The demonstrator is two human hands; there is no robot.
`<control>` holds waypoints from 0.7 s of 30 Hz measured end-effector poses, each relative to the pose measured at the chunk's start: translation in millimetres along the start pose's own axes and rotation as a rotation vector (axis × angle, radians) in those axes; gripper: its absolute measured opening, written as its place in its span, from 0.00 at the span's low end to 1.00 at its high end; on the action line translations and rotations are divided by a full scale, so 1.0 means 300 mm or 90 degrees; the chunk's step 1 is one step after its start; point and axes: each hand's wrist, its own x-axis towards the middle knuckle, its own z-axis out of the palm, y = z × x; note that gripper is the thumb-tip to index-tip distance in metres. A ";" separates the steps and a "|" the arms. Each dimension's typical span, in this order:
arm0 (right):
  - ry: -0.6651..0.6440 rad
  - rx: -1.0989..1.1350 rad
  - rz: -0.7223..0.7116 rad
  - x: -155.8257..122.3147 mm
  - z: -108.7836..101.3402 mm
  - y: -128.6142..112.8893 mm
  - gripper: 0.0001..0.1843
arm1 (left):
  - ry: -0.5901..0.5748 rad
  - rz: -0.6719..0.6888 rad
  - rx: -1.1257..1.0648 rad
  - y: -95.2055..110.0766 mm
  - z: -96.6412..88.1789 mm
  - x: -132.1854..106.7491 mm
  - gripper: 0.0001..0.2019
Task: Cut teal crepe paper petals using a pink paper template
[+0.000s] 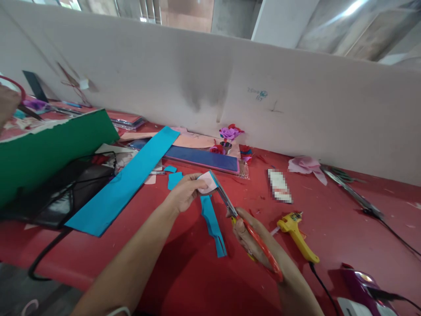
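Note:
My left hand (pixel 186 192) pinches a small white paper piece (pixel 208 182) with a rounded edge, and a blue edge shows along its right side. My right hand (pixel 247 232) is wrapped around the orange handles of a pair of scissors (pixel 263 248). The scissor blades point up and left and meet the right side of the piece. Below, on the red table (pixel 184 272), lies a blue offcut strip (pixel 213 226) with a wavy edge. Small blue scraps (pixel 175 180) lie just beyond my left hand.
A long blue strip (pixel 131 180) slants across a black bag (pixel 66 193) at left, beside a green sheet (pixel 55 151). At right lie a yellow glue gun (pixel 297 235), a blurred white card (pixel 279 186) and a corded metal tool (pixel 355 193). Paper flowers (pixel 230 133) stand near the white partition (pixel 148 79). Another person's hand (pixel 8 103) shows far left.

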 end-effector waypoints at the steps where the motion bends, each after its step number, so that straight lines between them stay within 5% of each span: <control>1: 0.002 -0.012 0.000 0.002 0.000 0.003 0.33 | 0.002 0.000 0.003 -0.001 -0.001 0.001 0.06; 10: 0.046 -0.016 0.016 0.013 0.008 0.039 0.29 | -0.005 0.003 0.000 0.002 -0.009 0.005 0.07; 16: 0.111 0.142 0.040 0.026 0.015 0.041 0.29 | -0.023 0.010 0.076 -0.014 0.006 -0.008 0.04; 21: 0.209 0.252 -0.017 0.049 0.011 0.048 0.27 | -0.133 -0.058 0.216 -0.051 0.068 -0.054 0.09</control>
